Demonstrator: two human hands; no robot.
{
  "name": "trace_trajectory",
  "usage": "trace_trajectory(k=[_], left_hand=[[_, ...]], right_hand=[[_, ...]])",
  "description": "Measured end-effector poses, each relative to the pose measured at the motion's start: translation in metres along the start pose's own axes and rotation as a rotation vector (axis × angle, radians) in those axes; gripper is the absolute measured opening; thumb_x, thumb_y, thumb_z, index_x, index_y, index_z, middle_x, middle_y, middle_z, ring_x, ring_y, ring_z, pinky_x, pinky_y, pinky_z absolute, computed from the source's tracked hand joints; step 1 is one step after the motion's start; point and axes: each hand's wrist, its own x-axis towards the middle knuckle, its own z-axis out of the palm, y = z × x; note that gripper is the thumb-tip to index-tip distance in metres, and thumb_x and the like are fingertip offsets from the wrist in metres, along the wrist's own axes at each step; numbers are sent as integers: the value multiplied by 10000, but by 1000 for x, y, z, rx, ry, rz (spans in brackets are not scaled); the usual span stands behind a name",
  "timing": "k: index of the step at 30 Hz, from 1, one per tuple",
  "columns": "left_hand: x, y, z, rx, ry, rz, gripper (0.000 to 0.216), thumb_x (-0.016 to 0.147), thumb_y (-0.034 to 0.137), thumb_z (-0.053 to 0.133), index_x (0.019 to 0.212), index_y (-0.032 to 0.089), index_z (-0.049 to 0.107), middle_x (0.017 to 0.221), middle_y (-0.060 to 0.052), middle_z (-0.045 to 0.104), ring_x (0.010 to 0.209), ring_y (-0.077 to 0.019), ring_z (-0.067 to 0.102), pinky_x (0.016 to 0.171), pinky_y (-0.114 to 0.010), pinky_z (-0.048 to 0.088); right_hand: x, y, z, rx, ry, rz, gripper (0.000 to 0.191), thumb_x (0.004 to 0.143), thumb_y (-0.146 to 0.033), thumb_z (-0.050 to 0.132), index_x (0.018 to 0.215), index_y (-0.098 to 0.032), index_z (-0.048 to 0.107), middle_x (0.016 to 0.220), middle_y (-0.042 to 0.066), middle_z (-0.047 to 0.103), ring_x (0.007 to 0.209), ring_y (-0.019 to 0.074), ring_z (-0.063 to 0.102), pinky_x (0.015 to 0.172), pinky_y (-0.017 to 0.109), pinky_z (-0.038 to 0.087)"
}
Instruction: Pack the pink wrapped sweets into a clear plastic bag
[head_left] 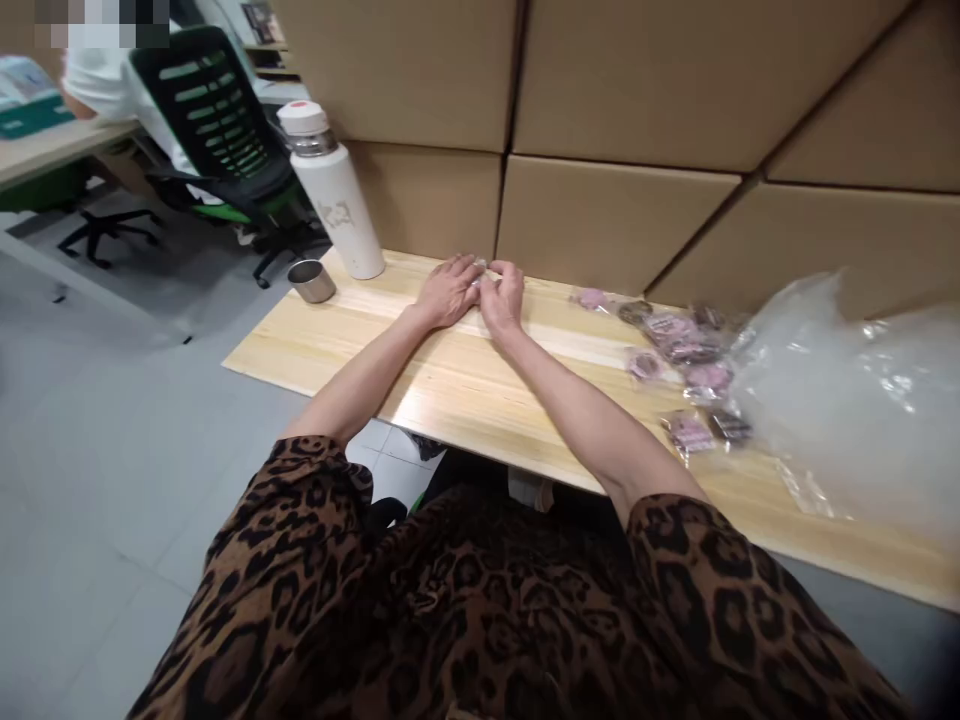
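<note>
Both of my hands meet on the wooden tabletop, close to the cardboard boxes. My left hand [450, 290] lies palm down, its fingers stretched towards the right over the edge of a small piece of clear plastic wrapper [481, 266]. On the other side of it, my right hand [504, 296] is closed, thumb and fingers pinched at the plastic. What is inside or under the wrapper is hidden by my fingers. Off to the right lie several small pink and brown packets [679, 335] in clear wrapping.
A white thermos bottle [337, 205] and a steel cup [311, 281] stand at the table's left end. Stacked cardboard boxes [615, 220] wall off the back. A large clear plastic bag [847, 400] covers the right side. Behind left, a person sits in a green-black chair [217, 120].
</note>
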Motion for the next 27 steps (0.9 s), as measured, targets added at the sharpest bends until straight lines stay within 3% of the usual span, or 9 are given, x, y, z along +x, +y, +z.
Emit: trace_trajectory(k=[6,11,14,18,21,24,27], left_hand=[[7,-7,-4,-26,-41,-29,688,1063,478,287,1632,140,477,1758,-170,419,1672,-330,340,1376,-538,250],[5,-5,-3,-57,21,-57,724,1035,513,284,1609,114,471,1708,-194,481,1635,-325,402,1353,-501,301],[2,-3,-5,-45,47,-52,705,1032,548,297,1564,149,532,1732,-182,452,1654,-352,358,1357,-573,253],[-2,-1,-7,42,153,-9,655,1017,579,360,1477,204,636,1725,-181,446,1637,-406,343,1346,-657,173],[-1,0,-7,19,110,19,689,1030,540,299,1511,146,597,1596,-237,556,1528,-390,473,1307,-601,294],[1,1,-9,-17,55,15,720,1028,495,276,1579,86,493,1580,-259,563,1497,-374,497,1280,-557,349],[0,2,-13,-8,50,2,682,1021,475,299,1559,104,492,1599,-244,550,1498,-382,477,1270,-593,343]], right_hand=[[-25,-33,-23,-116,-106,7,345,996,-125,607,1327,-143,512,1466,153,544,1331,221,436,1238,446,395],[-53,-52,-78,-176,-195,-148,375,938,-111,639,1295,-201,568,1442,82,595,1376,199,501,1232,372,431],[-71,-61,-136,-246,-201,-284,372,968,-172,562,1335,-214,597,1460,65,608,1370,221,544,1203,394,475],[-89,-50,-228,-316,-48,-276,359,985,-264,589,1338,-206,613,1456,133,609,1298,284,586,1131,496,531],[-97,-18,-300,-416,144,-225,381,962,-356,614,1333,-268,621,1445,145,603,1299,321,599,1045,542,575],[-106,21,-365,-570,321,-153,471,932,-512,601,1315,-240,637,1390,182,626,1221,358,644,916,582,613],[-122,52,-414,-724,354,-56,555,944,-631,565,1274,-201,683,1316,234,670,1240,401,642,1039,637,541]])
